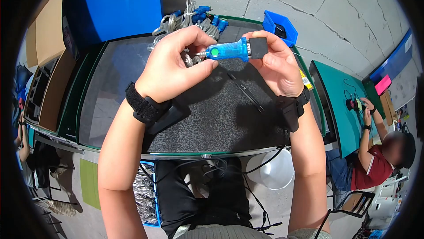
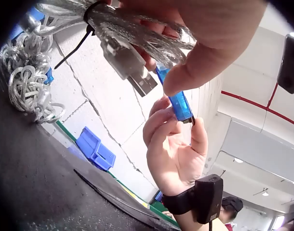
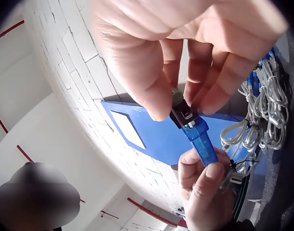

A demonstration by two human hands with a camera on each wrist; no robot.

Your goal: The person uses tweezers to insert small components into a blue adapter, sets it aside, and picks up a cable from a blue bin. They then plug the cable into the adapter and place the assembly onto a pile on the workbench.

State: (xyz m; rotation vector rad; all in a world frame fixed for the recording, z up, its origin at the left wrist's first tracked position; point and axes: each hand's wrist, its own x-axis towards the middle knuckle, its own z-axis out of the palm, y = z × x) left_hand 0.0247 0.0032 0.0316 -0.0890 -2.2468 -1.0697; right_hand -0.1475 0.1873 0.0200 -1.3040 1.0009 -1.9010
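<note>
Between the two hands in the head view is a translucent blue connector (image 1: pixel 229 51) with a green dot, a black cap (image 1: pixel 258 48) at its right end. The left hand (image 1: pixel 174 60) pinches the connector's cable end and holds the coiled clear cable. The right hand (image 1: pixel 280 64) grips the black cap between thumb and fingers. A silver USB plug (image 2: pixel 142 83) hangs from the bundle beside a black tie (image 2: pixel 72 50) in the left wrist view. In the right wrist view the black cap (image 3: pixel 182 114) meets the connector's wide end.
Bundled cables with blue connectors (image 1: pixel 201 16) lie at the table's back, beside a blue board (image 1: pixel 119 5). A blue bin (image 1: pixel 281 27) stands at the back right. Two thin black strips (image 1: pixel 246 92) lie on the dark mat (image 1: pixel 207 124). Another person (image 1: pixel 375 164) sits at the right.
</note>
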